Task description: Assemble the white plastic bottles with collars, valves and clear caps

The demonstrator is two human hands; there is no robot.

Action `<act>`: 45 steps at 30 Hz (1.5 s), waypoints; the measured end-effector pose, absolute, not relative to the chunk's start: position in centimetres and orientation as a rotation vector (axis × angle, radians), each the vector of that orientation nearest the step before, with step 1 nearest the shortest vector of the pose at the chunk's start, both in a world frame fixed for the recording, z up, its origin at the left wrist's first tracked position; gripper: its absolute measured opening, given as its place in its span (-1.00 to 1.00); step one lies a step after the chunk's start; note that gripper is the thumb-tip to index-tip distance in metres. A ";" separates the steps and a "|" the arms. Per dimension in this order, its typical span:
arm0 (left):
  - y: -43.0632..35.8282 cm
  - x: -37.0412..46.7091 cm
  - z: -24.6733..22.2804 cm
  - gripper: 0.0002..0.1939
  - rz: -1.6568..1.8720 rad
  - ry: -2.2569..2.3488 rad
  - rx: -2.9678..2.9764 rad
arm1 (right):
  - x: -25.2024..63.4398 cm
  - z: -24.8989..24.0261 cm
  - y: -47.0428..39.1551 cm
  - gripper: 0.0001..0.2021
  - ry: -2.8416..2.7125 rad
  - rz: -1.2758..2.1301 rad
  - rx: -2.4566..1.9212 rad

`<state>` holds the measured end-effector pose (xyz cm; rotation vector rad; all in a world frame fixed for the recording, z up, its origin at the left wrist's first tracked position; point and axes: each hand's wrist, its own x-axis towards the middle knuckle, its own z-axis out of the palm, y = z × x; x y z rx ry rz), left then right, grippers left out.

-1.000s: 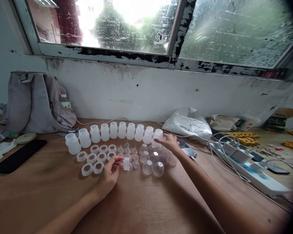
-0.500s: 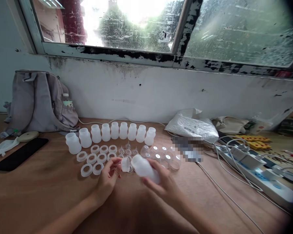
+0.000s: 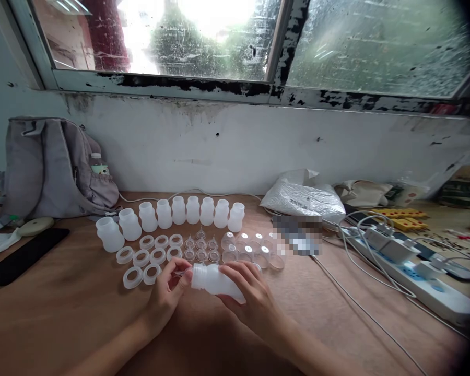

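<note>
My right hand is wrapped round a frosted white baby bottle, lying tilted on its side in the air. My left hand pinches a clear nipple in a screw ring at the bottle's mouth; the ring and the neck touch. How far the ring sits over the neck I cannot tell. Just behind my hands stand clear nipples, between loose screw rings on the left and clear dome caps on the right. Further back, several open bottles stand upright in a curved row.
At the left are a grey backpack and a black phone. A silver plastic parcel lies against the wall. To the right, a white power strip carries plugs and loose cables across the brown table.
The bottle in my right hand has moved left and levelled out, its mouth meeting the ring in my left hand. The whole view has shifted slightly.
</note>
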<state>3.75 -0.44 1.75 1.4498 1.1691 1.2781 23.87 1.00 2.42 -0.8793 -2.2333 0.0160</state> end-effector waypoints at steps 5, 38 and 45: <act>-0.4 3.5 1.8 -0.82 1.230 1.146 1.439 | 23.9 2.2 1.0 -0.64 -2.226 0.027 -0.869; 0.1 3.6 1.5 -0.59 1.071 0.997 1.185 | 22.8 2.9 -0.3 -0.69 -1.969 0.945 -1.130; -0.2 3.3 1.2 -0.63 1.106 0.961 1.216 | 22.7 3.1 -0.4 -0.73 -1.575 1.529 -1.088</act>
